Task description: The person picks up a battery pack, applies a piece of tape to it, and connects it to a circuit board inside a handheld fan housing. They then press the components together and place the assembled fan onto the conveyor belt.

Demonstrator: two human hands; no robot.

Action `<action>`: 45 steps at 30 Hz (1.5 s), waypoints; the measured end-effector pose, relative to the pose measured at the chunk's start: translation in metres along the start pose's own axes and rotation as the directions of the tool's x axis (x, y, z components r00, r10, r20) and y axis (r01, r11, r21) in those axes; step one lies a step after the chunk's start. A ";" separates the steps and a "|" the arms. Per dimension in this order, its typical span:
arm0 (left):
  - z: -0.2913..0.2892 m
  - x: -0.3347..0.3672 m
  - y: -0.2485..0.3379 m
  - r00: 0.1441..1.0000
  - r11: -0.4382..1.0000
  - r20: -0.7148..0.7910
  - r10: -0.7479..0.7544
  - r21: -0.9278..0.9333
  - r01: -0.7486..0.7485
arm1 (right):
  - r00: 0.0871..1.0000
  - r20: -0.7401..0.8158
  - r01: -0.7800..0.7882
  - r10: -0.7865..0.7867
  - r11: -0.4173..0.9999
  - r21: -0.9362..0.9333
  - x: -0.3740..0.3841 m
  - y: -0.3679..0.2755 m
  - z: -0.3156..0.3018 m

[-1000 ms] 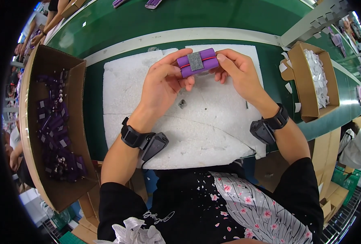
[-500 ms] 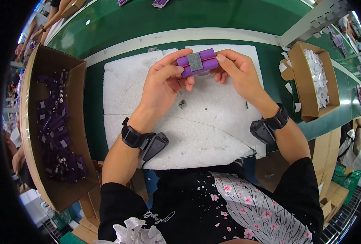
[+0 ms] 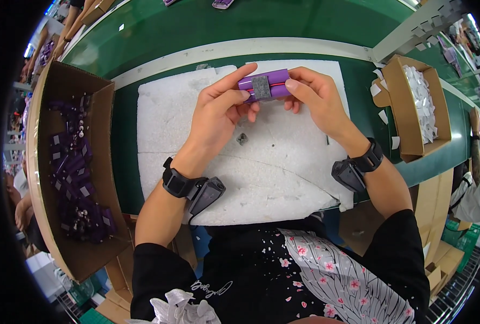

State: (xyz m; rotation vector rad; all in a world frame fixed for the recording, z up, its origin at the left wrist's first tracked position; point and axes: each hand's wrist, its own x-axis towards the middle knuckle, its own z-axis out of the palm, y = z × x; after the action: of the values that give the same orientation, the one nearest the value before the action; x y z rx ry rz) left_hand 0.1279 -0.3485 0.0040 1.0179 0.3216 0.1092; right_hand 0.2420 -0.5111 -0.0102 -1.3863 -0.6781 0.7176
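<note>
Between both hands is a purple battery pack [image 3: 278,77] of joined cylinders, held above the far part of a white foam board [image 3: 272,178]. A grey felt-like pad [image 3: 261,87] wraps across its middle, and a red wire runs along the groove between the cylinders. My left hand [image 3: 218,102] grips the pack's left end with thumb and fingers. On the right end, my right hand [image 3: 315,94] presses its thumb, the fingers curled behind. The pack's underside is hidden from view.
A deep cardboard box [image 3: 100,146] with many purple battery packs stands at the left. At the right, an open carton [image 3: 399,116] holds white slips. A green conveyor belt [image 3: 218,24] runs past a white rail [image 3: 250,46]. A small grey scrap [image 3: 242,139] lies on the foam.
The battery pack has been turned in my hands and sits more level, slightly to the right. Purple packs on the conveyor have shifted right.
</note>
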 end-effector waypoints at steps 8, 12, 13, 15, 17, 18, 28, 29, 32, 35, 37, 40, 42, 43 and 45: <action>0.002 0.000 -0.003 1.000 0.997 0.009 -0.012 0.071 0.011 | 1.000 0.016 -0.021 0.022 0.997 -0.073 0.000 0.000 -0.001; 0.003 0.000 -0.004 1.000 0.995 0.009 -0.018 0.095 0.017 | 0.999 0.016 -0.031 0.032 0.997 -0.065 -0.001 0.001 -0.001; 0.003 0.000 -0.004 1.000 0.995 0.010 -0.017 0.095 0.016 | 0.999 0.014 -0.033 0.034 0.998 -0.058 -0.001 0.002 -0.001; 0.004 -0.001 -0.004 1.000 0.994 0.007 -0.018 0.108 0.017 | 0.999 0.016 -0.035 0.036 0.998 -0.060 -0.001 0.002 -0.001; 0.004 -0.001 -0.004 1.000 0.993 0.006 -0.018 0.114 0.017 | 0.999 0.018 -0.042 0.043 0.997 -0.061 -0.002 0.002 -0.002; 0.004 -0.001 -0.004 1.000 0.992 0.009 -0.014 0.123 0.013 | 0.999 0.017 -0.041 0.042 0.997 -0.061 -0.002 0.002 -0.001; 0.006 -0.002 -0.004 1.000 0.988 -0.004 -0.005 0.153 0.006 | 0.998 0.024 -0.047 0.049 0.996 -0.078 -0.004 -0.002 0.000; 0.006 -0.002 -0.004 1.000 0.988 -0.004 -0.004 0.154 0.005 | 0.998 0.022 -0.055 0.057 0.994 -0.091 -0.003 -0.003 0.001; 0.005 -0.002 -0.006 1.000 0.986 0.003 -0.014 0.168 0.013 | 0.999 0.034 -0.037 0.041 0.994 -0.107 -0.002 0.002 0.001; 0.004 -0.001 -0.007 1.000 0.984 0.006 -0.004 0.179 0.003 | 0.999 0.041 -0.031 0.036 0.993 -0.112 -0.003 0.002 0.001; 0.004 -0.001 -0.007 1.000 0.983 0.006 0.000 0.185 -0.002 | 0.998 0.049 -0.034 0.039 0.994 -0.106 -0.002 0.001 0.001; 0.004 0.000 -0.008 1.000 0.976 -0.016 0.018 0.216 -0.014 | 0.997 0.065 -0.033 0.040 0.994 -0.101 -0.001 0.001 0.000; 0.005 0.000 -0.008 1.000 0.976 -0.021 0.017 0.215 -0.012 | 0.996 0.074 -0.033 0.040 0.995 -0.098 0.000 0.001 -0.001; 0.004 0.001 -0.008 1.000 0.976 -0.024 0.018 0.216 -0.013 | 0.996 0.083 -0.031 0.039 0.995 -0.090 0.000 0.001 -0.001; 0.004 0.001 -0.008 0.999 0.976 -0.027 0.021 0.219 -0.014 | 0.994 0.101 -0.028 0.036 0.997 -0.074 0.000 0.001 -0.002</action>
State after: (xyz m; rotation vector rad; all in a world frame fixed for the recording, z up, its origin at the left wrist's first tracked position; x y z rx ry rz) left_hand 0.1294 -0.3554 -0.0011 1.2381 0.3572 0.1063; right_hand 0.2430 -0.5125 -0.0110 -1.4369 -0.7701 0.8004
